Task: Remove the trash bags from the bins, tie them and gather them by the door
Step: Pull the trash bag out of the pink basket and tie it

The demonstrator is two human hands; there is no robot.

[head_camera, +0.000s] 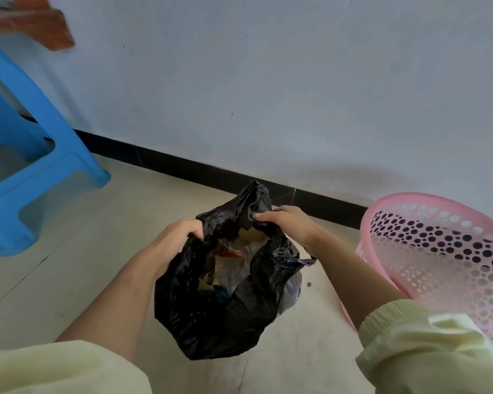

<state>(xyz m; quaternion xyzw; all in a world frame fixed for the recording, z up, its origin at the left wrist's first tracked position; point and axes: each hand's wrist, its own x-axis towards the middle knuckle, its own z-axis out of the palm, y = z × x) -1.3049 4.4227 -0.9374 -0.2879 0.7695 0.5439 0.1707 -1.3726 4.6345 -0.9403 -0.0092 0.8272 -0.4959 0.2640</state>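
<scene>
Here, 1 black trash bag [219, 305] sits on the pale tiled floor [69, 251], out of the bin, its mouth untied and gaping. Inside lie crumpled wrappers, 1 showing a red strip with white lettering too small to read. The left hand [180, 237] has its fingers closed around the bag's left rim; the right hand [288, 223] pinches the rim's far edge, fingers curled into the plastic. 1 pink perforated bin [450, 251] lies tilted just beside the bag on the right. 1 blue plastic stool [32, 155] stands well apart at left, against the wall [268, 81].
</scene>
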